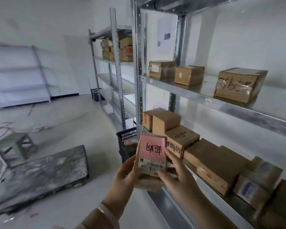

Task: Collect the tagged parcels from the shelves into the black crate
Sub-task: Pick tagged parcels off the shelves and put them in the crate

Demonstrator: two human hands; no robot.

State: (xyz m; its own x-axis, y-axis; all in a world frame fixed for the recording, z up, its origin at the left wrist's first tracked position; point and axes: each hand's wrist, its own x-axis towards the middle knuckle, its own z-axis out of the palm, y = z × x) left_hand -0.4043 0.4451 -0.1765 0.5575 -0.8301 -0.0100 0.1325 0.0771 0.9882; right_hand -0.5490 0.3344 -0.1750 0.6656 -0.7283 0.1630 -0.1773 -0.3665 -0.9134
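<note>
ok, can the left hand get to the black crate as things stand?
Probably yes. The black crate stands on the floor just beyond the tagged parcel, top open, with no obstacle showing between. But the left hand and right hand both grip that parcel.

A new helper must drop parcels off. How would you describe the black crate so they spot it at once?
Find the tall grey metal shelving rack on the right and follow its front upright down to the floor. The black plastic lattice crate stands there, just beyond the held pink-tagged cardboard parcel. Unlike the small dark basket by the farther rack, it is nearer and looks larger.
</note>
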